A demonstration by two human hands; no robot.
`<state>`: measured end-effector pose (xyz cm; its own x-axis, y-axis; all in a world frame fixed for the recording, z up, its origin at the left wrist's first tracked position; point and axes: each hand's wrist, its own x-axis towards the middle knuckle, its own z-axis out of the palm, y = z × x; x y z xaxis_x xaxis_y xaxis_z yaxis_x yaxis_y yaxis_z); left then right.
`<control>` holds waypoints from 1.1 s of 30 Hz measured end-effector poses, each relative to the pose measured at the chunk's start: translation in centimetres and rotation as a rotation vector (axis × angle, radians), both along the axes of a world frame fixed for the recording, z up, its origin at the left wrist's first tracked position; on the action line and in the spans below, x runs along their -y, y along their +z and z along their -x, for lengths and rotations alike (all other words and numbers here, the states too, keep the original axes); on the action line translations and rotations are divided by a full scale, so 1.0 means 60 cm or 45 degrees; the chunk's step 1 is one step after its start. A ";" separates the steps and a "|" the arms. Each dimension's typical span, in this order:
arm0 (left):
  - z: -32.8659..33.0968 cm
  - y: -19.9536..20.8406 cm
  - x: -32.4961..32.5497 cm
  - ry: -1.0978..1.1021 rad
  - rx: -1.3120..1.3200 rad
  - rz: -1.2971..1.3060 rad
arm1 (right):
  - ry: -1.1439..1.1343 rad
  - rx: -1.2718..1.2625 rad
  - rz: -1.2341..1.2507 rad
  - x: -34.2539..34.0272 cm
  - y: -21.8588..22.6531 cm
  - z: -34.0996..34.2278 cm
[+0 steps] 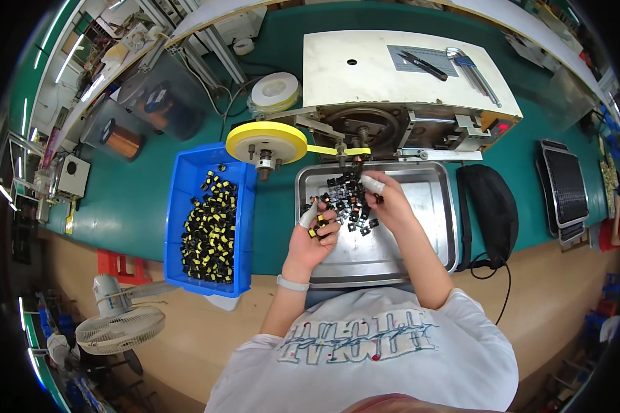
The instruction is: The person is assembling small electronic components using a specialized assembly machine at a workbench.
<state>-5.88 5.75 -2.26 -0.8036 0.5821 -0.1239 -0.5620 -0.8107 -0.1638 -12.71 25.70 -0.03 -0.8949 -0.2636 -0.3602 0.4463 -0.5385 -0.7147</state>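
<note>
Head cam: left hand [315, 230] closed around a yellow-taped bobbin [317, 232]; right hand [384, 199] pinches a black bobbin [377, 198] over steel tray [434, 227].

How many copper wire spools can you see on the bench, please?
2: one copper wire spool lies left of the blue bin, another stands behind it inside a clear cover. Others may be hidden.

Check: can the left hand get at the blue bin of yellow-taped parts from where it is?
Probably yes. The left hand, holding a small part over the steel tray, sits just beside the open-topped blue bin; nothing lies between.
</note>
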 end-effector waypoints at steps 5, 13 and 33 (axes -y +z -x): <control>0.033 0.000 -0.008 -0.043 0.049 0.049 | 0.021 0.159 0.223 -0.042 0.019 -0.035; 0.119 0.007 -0.057 -0.108 -0.007 0.240 | -0.099 -0.174 -0.269 -0.061 0.034 -0.061; 0.022 -0.002 -0.019 -0.117 -0.088 0.258 | -0.500 -0.481 -0.350 0.010 0.034 -0.037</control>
